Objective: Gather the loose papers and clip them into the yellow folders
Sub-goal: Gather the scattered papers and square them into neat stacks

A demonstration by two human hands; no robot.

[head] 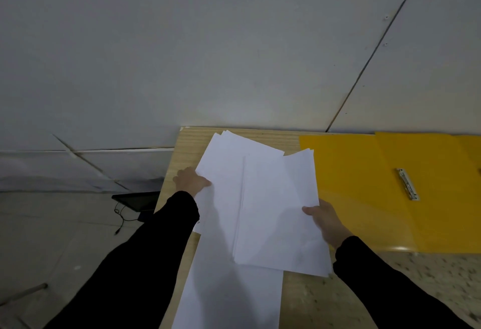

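Observation:
A loose, uneven stack of white papers [263, 198] is held over the wooden table [299, 300]. My left hand [190, 181] grips the stack's left edge, thumb on top. My right hand [326, 222] grips its right edge. More white sheets [229, 300] lie underneath, reaching the near table edge. To the right an open yellow folder [364, 177] lies flat on the table, with a metal clip [407, 184] on its inside. A second yellow folder edge [471, 151] shows beneath it at the far right.
The table stands against a grey wall [208, 55]. On the floor to the left lie a dark flat device [138, 199] with a cable [122, 220] and a thin rod [23, 293].

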